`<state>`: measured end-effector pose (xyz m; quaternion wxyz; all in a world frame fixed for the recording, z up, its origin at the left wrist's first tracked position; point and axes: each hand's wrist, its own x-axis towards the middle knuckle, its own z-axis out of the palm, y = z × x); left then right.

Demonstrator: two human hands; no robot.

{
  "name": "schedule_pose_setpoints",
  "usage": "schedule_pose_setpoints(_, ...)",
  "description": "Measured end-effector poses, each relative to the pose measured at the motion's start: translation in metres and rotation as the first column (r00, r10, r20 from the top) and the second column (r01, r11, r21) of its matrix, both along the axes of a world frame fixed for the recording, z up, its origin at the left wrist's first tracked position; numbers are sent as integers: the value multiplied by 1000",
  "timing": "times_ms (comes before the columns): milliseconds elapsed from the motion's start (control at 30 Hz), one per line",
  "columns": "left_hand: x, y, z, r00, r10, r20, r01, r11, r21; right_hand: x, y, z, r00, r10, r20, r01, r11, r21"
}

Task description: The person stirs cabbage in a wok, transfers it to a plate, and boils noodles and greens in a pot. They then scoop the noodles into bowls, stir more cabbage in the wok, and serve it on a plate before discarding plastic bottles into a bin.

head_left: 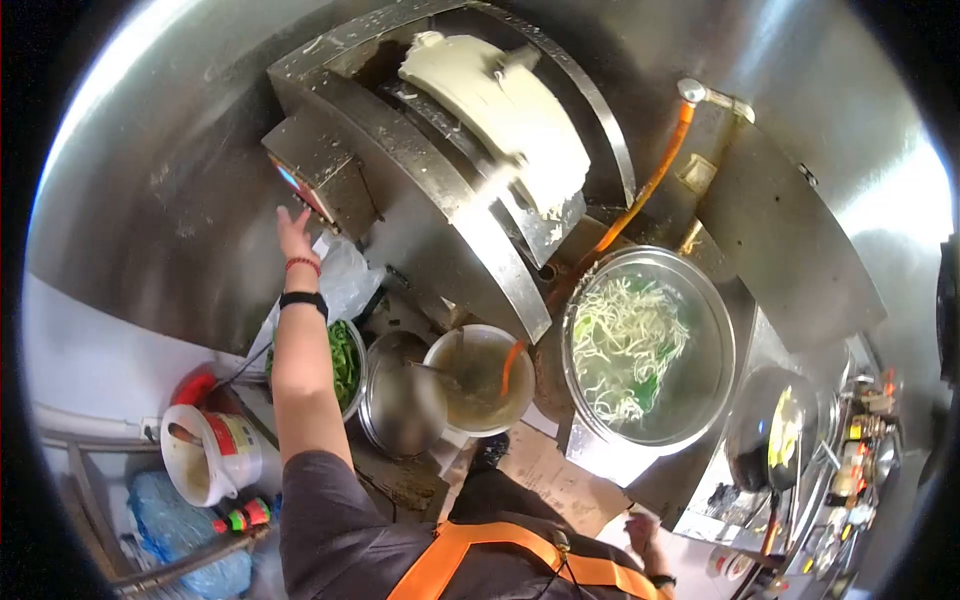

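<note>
Lit ctrl panel (298, 188) is on side of metal box (335, 172), by the machine (425, 180). L hand (295, 232) just below panel, fingers spread, holding nothing visible; contact unclear. R hand (643, 532) low, near body, blurred; can't tell if open or closed. Pale dough block (500, 112) lies atop machine. R of machine, big pot (727, 350) w/ noodles (622, 335) in cloudy water, orange hose (655, 190) above. Greens (345, 368) in bowl under L forearm, round lid (400, 405) beside.
</note>
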<state>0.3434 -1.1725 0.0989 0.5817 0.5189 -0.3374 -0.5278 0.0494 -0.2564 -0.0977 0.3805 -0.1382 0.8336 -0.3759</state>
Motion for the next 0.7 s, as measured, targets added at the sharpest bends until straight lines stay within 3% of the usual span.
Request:
schedule_pose_setpoints(33, 4, 8, 2, 998, -24, -54, 25, 1000, 17, -8, -8, 3, 1000, 16, 23, -15, 1000, -22)
schedule_pose_setpoints(67, 8, 16, 4, 993, -44, -107, 48, 998, 36, 1, -71, 84, 953, 253, -167, -188, 925, 329)
schedule_pose_setpoints(133, 18, 25, -9, 998, 1, -67, 1, 999, 39, 1, -77, 81, 961, 222, -167, -137, 902, 409)
schedule_pose_setpoints(233, 36, 49, -27, 998, 54, -34, -50, 995, 92, 12, -96, 112, 937, 275, -214, -169, 897, 409)
schedule_pose_setpoints(500, 63, 114, -46, 994, 109, -13, -102, 961, 257, 21, -37, 69, 976, 216, -23, -173, 839, 516)
schedule_pose_setpoints(700, 77, 108, -68, 993, 105, -50, -84, 946, 313, 38, -3, 45, 989, 143, -35, -106, 857, 504)
